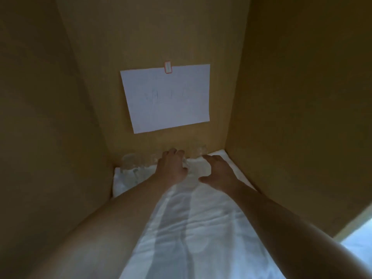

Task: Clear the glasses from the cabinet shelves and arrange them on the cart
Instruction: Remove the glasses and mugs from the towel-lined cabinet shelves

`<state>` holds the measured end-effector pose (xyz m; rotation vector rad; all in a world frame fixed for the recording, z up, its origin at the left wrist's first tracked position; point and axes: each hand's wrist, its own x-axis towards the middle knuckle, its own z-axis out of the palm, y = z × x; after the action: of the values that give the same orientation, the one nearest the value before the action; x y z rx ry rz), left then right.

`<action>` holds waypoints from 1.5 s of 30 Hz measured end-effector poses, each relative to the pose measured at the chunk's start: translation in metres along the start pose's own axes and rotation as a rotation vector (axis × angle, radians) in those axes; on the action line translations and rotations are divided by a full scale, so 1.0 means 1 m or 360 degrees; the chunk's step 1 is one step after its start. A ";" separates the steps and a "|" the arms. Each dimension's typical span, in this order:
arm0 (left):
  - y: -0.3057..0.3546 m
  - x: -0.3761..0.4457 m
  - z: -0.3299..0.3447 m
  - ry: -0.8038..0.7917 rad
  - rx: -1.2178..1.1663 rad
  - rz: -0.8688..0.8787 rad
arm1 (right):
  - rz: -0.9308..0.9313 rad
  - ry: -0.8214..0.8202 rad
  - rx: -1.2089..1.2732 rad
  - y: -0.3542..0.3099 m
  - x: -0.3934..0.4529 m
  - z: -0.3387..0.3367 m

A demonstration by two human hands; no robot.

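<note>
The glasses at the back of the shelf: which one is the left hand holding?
The middle glass, under the left hand whose fingers curl round it. The others stand untouched: some in the left corner, one behind the right hand.

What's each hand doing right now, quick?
Left hand: fingers curled around a clear glass at the shelf's back.
Right hand: open, fingers spread, holding nothing.

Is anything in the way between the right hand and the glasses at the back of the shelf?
Nothing visible blocks it. The right hand hovers open over the white cloth, and a clear glass stands just beyond its fingertips by the back wall. The left hand is already on another glass beside it.
</note>
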<state>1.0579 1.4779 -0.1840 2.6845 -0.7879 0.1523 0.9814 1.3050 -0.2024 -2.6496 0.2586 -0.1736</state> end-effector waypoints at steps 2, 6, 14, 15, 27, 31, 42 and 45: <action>0.005 -0.011 -0.003 0.0004 -0.0044 0.0011 | 0.0030 -0.0001 -0.0020 0.001 -0.016 0.001; 0.022 -0.032 -0.013 -0.0005 -0.0031 -0.0010 | 0.0030 -0.0009 -0.0056 -0.001 -0.042 -0.014; 0.074 -0.085 -0.041 0.0131 -0.0069 -0.0109 | -0.0089 0.0001 -0.0072 -0.006 -0.092 -0.066; 0.080 -0.094 -0.043 0.0140 -0.0060 -0.0123 | -0.0120 -0.0003 -0.0078 -0.005 -0.101 -0.071; 0.135 -0.232 -0.059 0.0262 0.0038 -0.0469 | -0.0400 -0.0071 -0.0102 -0.010 -0.202 -0.079; 0.134 -0.280 -0.069 0.0313 0.0054 -0.0571 | -0.0468 -0.0144 -0.0040 -0.029 -0.238 -0.067; 0.108 -0.404 -0.122 0.0361 0.0072 -0.0624 | -0.0605 -0.0141 -0.0016 -0.109 -0.324 -0.048; 0.091 -0.449 -0.135 0.0335 0.0092 -0.0646 | -0.0607 -0.0153 0.0038 -0.144 -0.355 -0.034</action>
<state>0.6305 1.6796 -0.1188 2.7574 -0.1718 0.3527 0.6523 1.4908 -0.1327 -2.6489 -0.2811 -0.1684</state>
